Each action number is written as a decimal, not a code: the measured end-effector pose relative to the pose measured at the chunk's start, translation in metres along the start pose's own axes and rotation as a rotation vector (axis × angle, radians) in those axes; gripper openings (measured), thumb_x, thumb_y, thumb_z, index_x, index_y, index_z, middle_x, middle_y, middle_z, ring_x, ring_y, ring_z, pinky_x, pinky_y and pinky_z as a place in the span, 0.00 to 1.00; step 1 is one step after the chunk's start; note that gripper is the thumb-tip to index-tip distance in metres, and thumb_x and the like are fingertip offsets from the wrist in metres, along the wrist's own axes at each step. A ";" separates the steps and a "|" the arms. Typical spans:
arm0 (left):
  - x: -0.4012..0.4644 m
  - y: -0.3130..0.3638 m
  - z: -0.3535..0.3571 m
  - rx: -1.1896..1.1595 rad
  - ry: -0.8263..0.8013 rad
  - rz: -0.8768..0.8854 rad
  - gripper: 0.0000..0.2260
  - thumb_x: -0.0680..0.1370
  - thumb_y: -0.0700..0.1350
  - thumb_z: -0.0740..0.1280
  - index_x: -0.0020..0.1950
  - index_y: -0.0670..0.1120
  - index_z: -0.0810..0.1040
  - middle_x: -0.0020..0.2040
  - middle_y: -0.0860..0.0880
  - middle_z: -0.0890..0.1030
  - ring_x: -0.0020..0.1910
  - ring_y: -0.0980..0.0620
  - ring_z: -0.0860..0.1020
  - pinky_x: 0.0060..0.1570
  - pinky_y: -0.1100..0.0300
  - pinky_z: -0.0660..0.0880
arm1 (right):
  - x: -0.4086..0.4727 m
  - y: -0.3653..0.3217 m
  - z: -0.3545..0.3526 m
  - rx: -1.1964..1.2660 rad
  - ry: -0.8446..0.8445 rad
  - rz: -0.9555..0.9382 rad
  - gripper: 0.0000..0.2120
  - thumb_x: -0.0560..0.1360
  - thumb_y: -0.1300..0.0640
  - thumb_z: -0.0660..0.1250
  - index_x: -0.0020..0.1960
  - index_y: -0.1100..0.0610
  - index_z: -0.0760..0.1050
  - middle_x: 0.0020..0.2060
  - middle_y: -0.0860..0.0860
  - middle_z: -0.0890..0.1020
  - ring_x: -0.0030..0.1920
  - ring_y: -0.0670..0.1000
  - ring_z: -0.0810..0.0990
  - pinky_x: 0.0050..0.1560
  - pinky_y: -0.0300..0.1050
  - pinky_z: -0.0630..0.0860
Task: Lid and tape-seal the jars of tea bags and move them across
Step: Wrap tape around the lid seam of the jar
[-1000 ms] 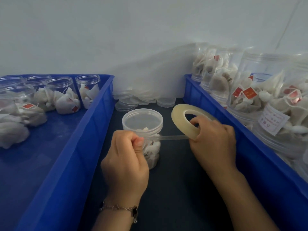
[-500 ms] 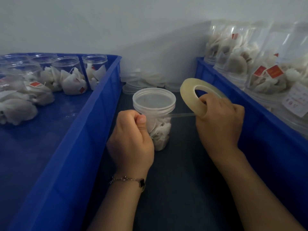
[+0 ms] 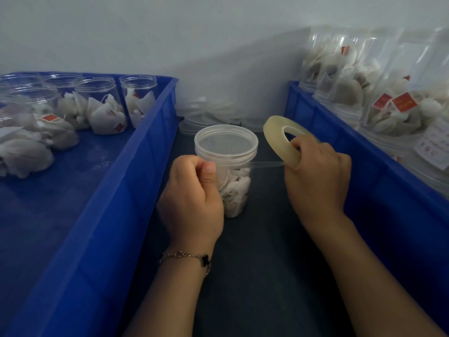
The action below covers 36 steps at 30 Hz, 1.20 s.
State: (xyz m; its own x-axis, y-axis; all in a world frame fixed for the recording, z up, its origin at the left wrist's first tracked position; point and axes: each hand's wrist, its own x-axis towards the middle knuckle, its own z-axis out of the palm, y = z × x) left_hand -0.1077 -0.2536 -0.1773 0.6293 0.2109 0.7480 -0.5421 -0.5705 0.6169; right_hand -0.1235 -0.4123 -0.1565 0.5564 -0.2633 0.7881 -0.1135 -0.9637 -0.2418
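A clear jar of tea bags point(image 3: 235, 190) stands on the dark table between two blue bins, with a translucent lid point(image 3: 226, 143) on top. My left hand point(image 3: 192, 203) pinches the free end of a clear tape strip point(image 3: 266, 164) against the jar's neck. My right hand point(image 3: 315, 176) grips the tape roll point(image 3: 279, 139) just right of the jar, fingers through its hole. The strip runs taut from the roll to the jar.
The left blue bin point(image 3: 116, 190) holds several open jars of tea bags point(image 3: 99, 105) at its far end. The right blue bin point(image 3: 340, 142) holds several filled jars point(image 3: 388, 103). Spare lids point(image 3: 211, 117) are stacked against the wall behind the jar.
The view has tilted and drawn closer. Both hands keep their hold; the strip between roll and jar stays about the same length.
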 end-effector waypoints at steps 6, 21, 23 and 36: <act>-0.005 -0.004 0.006 -0.131 -0.030 -0.064 0.07 0.78 0.54 0.54 0.45 0.52 0.65 0.40 0.54 0.72 0.34 0.63 0.69 0.30 0.65 0.66 | -0.001 -0.001 0.000 0.017 -0.001 0.011 0.08 0.68 0.69 0.70 0.46 0.62 0.77 0.35 0.56 0.79 0.36 0.58 0.77 0.44 0.47 0.62; -0.004 -0.004 0.007 -0.318 0.104 -0.097 0.16 0.74 0.56 0.64 0.55 0.52 0.62 0.46 0.69 0.71 0.35 0.63 0.73 0.32 0.69 0.69 | 0.000 -0.001 0.000 0.024 -0.015 0.034 0.08 0.69 0.68 0.70 0.48 0.63 0.78 0.37 0.58 0.81 0.37 0.59 0.78 0.42 0.47 0.63; -0.003 -0.007 0.011 -0.347 0.113 -0.129 0.16 0.76 0.50 0.64 0.58 0.48 0.61 0.51 0.70 0.68 0.38 0.66 0.73 0.35 0.72 0.70 | 0.000 -0.001 0.000 0.032 -0.020 0.052 0.07 0.70 0.68 0.69 0.48 0.64 0.78 0.37 0.59 0.80 0.36 0.59 0.77 0.42 0.47 0.63; -0.001 -0.005 0.004 -0.486 -0.227 -0.164 0.37 0.66 0.74 0.60 0.69 0.66 0.47 0.74 0.57 0.59 0.72 0.62 0.61 0.69 0.66 0.61 | 0.000 0.001 0.000 0.067 -0.054 0.105 0.06 0.73 0.64 0.68 0.50 0.63 0.77 0.39 0.59 0.80 0.36 0.51 0.68 0.43 0.48 0.65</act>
State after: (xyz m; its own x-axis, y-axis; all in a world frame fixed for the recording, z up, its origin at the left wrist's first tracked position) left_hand -0.1035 -0.2544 -0.1820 0.8017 0.0590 0.5948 -0.5879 -0.1015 0.8025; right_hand -0.1236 -0.4137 -0.1571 0.5883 -0.3579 0.7251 -0.1189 -0.9252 -0.3602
